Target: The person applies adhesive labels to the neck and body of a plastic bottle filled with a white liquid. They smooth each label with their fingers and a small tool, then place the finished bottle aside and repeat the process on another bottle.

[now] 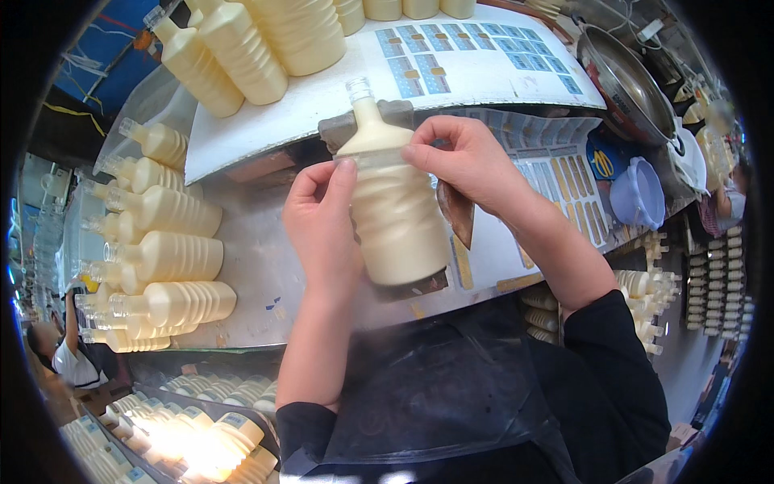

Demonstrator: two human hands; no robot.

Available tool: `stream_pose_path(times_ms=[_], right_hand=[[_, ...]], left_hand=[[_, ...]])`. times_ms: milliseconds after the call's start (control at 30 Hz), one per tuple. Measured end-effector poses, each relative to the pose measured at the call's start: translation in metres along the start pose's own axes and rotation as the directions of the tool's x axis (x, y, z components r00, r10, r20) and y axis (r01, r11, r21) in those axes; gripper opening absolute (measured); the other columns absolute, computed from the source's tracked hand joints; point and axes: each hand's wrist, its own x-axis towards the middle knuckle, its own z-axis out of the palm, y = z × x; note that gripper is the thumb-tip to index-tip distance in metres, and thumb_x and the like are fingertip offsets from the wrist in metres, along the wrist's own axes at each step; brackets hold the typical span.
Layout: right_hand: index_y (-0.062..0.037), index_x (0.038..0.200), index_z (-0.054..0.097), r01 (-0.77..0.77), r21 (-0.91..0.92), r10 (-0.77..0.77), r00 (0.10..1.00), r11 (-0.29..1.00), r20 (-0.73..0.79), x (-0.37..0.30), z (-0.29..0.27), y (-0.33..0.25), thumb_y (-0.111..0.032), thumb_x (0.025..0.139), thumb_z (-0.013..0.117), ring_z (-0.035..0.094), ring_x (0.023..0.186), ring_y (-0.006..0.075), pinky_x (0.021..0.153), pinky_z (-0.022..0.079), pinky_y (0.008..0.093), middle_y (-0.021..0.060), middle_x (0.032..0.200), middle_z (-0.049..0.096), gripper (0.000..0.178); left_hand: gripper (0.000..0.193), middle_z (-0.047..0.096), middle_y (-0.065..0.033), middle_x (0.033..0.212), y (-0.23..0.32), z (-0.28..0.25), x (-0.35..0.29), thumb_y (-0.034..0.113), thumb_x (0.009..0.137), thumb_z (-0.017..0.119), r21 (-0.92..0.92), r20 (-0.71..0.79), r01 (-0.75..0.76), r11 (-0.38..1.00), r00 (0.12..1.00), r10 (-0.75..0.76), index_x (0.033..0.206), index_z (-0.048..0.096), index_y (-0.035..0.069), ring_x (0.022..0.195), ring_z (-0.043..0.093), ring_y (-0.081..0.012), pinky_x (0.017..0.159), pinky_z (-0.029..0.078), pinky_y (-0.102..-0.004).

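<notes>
Cream-filled ribbed bottle (395, 202), uncapped, clear sleeve around it, gripped by left hand (322, 226) and right hand (468, 161) fingers.

Bright, fisheye-warped, glare lower left

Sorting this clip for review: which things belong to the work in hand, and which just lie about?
In hand: cream ribbed plastic bottle with clear sleeve, left hand, right hand.
Lying about: sheets of blue labels, metal wok, lilac plastic bowl, stacked cream bottles.
</notes>
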Motion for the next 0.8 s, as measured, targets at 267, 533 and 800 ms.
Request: stream_pose_path(times_ms=[267,533,800], right_hand=[[-0.0037,0.086,0.065,-0.052,-0.133,0.049,0.998,0.99,-0.025,0.02,0.003,0.0,-0.019,0.092,0.071,0.055,0.071,0.0025,0.062,0.045,0.0205,-0.0036,0.079,0.064,0.017],[-0.0054,0.084,0.064,-0.092,-0.04,0.092,0.996,0.995,-0.002,0.024,-0.003,-0.002,-0.013,0.09,0.07,0.052,0.063,0.0002,0.055,0.04,0.0185,-0.0052,0.075,0.062,0.012],[-0.0057,0.086,0.065,-0.113,0.029,0.111,0.993,0.993,0.039,0.028,-0.008,0.004,-0.014,0.09,0.071,0.052,0.066,0.0,0.057,0.04,0.018,-0.0052,0.078,0.063,0.011]], left_hand=[[0.015,0.065,-0.0004,0.094,-0.026,-0.012,0.021,0.011,0.094,0.075,-0.096,0.017,0.102,0.99,0.995,-0.101,0.101,0.063,0.005,0.084,0.059,-0.0068,0.076,0.049,-0.0231],[0.02,0.066,-0.0007,0.098,-0.021,-0.003,0.025,0.016,0.104,0.062,-0.208,-0.018,0.184,0.961,0.981,-0.192,0.119,0.062,0.003,0.084,0.06,-0.0083,0.077,0.051,-0.0249],[0.028,0.064,-0.0053,0.113,-0.026,-0.003,0.027,0.011,0.099,0.069,-0.137,0.048,0.152,0.979,0.988,-0.147,0.123,0.059,0.002,0.1,0.061,-0.0104,0.09,0.052,-0.0276]])
